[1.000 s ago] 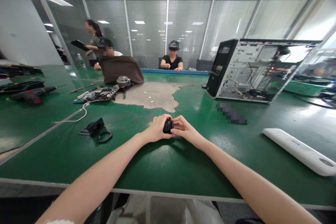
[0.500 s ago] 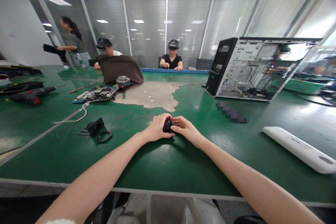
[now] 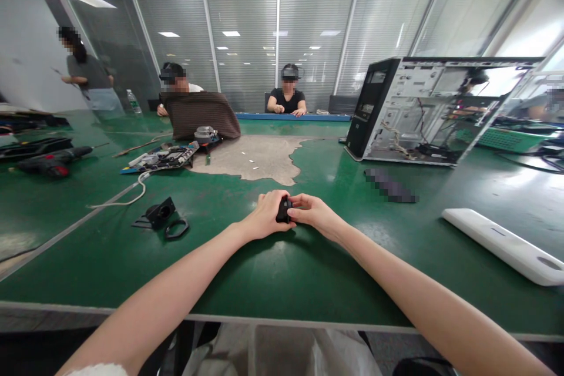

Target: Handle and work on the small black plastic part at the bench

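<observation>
My left hand point(image 3: 268, 215) is wrapped round a small black part point(image 3: 282, 210), thumb below and fingers over the top, a little above the green table. From the other side, the thumb and fingers of my right hand point(image 3: 312, 212) pinch the right face of the same part. What kind of part it is cannot be made out, as my fingers cover much of it. Left of my hands lie a black bracket with a round opening point(image 3: 161, 213) and a black ring with angular edges point(image 3: 177, 229).
A computer case point(image 3: 423, 111) with its side off stands at the right, near a long white device point(image 3: 502, 244). Circuit boards point(image 3: 163, 157), a power drill point(image 3: 53, 161) and a brown chair back point(image 3: 200, 114) are at the left. Two people point(image 3: 288, 97) sit across the table.
My right fingers have closed in more tightly on the black part, which has shifted slightly right. In the background, the standing person has moved left.
</observation>
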`<action>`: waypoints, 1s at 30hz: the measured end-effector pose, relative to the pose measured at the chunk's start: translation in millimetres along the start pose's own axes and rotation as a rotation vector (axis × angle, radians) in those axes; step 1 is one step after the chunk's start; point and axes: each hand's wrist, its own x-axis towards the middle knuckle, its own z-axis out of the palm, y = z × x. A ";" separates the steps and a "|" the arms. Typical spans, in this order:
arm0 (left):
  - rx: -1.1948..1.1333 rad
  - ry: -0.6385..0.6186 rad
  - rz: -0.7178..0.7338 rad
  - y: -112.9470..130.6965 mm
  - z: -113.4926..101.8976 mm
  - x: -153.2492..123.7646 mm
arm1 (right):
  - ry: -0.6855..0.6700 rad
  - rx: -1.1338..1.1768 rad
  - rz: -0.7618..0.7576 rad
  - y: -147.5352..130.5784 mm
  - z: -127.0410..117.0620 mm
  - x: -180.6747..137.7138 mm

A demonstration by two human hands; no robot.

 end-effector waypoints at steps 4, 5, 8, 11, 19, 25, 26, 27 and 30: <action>-0.008 -0.003 0.004 0.3 -0.1 0.4 | 0.026 -0.064 -0.075 -0.5 0.8 -3.3; -0.014 -0.002 0.007 0.0 -0.2 0.5 | 0.031 -0.084 -0.106 -0.6 1.9 -4.8; -0.032 0.003 0.016 -1.0 -0.3 0.6 | 0.038 -0.142 -0.187 -0.6 5.6 -9.3; -0.042 0.011 0.018 -1.1 -0.3 0.6 | 0.046 -0.177 -0.208 0.0 7.4 -11.1; -0.017 -0.009 0.020 -0.9 -1.6 1.0 | 0.057 -0.114 -0.138 6.1 2.2 -3.6; -0.013 -0.004 0.025 -2.6 -0.7 0.8 | 0.002 -0.142 -0.176 1.0 1.2 -6.8; -0.013 -0.003 0.026 -2.7 -0.3 0.8 | -0.005 -0.138 -0.195 -0.1 1.5 -7.9; -0.012 0.000 0.026 -2.8 0.1 0.8 | -0.012 -0.134 -0.212 -0.9 2.0 -8.7; -0.006 0.014 0.029 -2.8 0.7 0.8 | -0.014 -0.115 -0.206 -1.4 3.6 -9.4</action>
